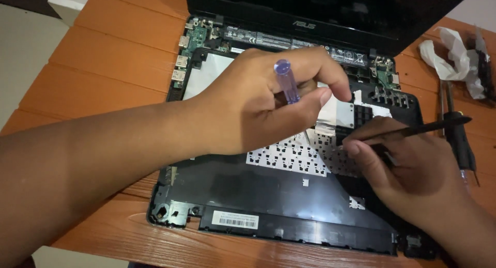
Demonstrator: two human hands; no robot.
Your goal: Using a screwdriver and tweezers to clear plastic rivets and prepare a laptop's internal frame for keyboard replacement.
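Currently I see the left hand (253,105) clenched on a translucent purple-handled screwdriver (287,83) over the opened black laptop base (279,195) on the orange wooden table (98,61). Right hand (413,175) pinches a thin black pointed tool (413,131) at the exposed keyboard backplate (294,157). Both tool tips hidden by fingers.

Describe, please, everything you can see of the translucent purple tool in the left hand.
The purple tool looks like a clear violet plastic screwdriver handle, ridged, with a rounded cap on top. It stands nearly upright, gripped in the left hand between thumb and fingers, above the opened laptop. Its lower end is hidden by the fingers.
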